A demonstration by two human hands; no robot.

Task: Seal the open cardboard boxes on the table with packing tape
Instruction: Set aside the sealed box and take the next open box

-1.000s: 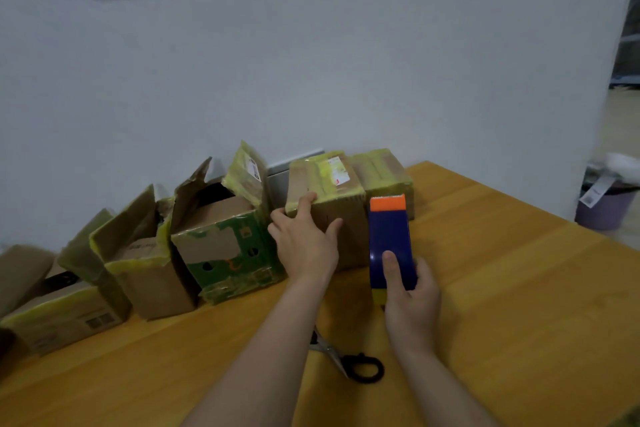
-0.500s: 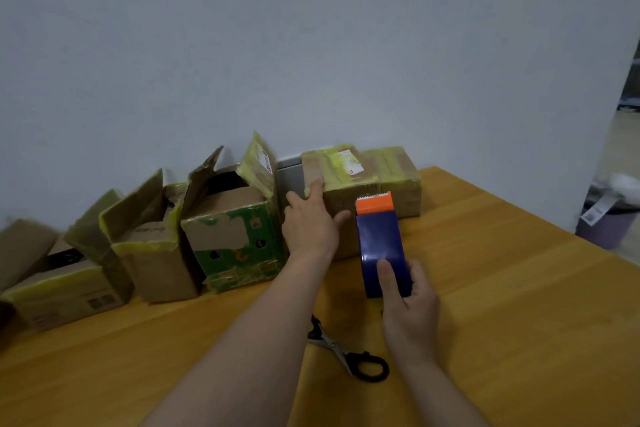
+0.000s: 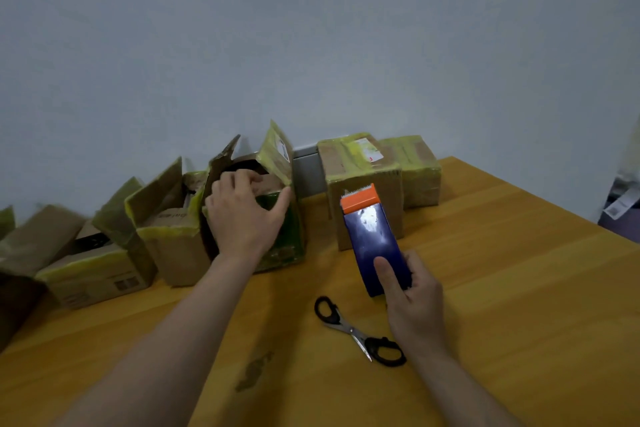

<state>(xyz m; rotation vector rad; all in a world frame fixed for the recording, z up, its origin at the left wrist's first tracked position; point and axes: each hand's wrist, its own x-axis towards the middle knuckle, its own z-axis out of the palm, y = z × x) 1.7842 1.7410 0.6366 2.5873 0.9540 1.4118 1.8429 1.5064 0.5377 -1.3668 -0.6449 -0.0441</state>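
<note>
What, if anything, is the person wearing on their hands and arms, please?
Nothing that shows. The left hand and right hand are bare, with no gloves, and no ring, watch or band can be seen. The left forearm and right forearm are uncovered down to the picture's bottom edge; no sleeve comes into view.

The left hand (image 3: 242,218) came off the top front edge of the taped box (image 3: 356,163) and moved leftward to the neighbouring open green box (image 3: 292,236), where its fingers hooked over the rim between the raised flaps and its thumb pressed the front face.
</note>
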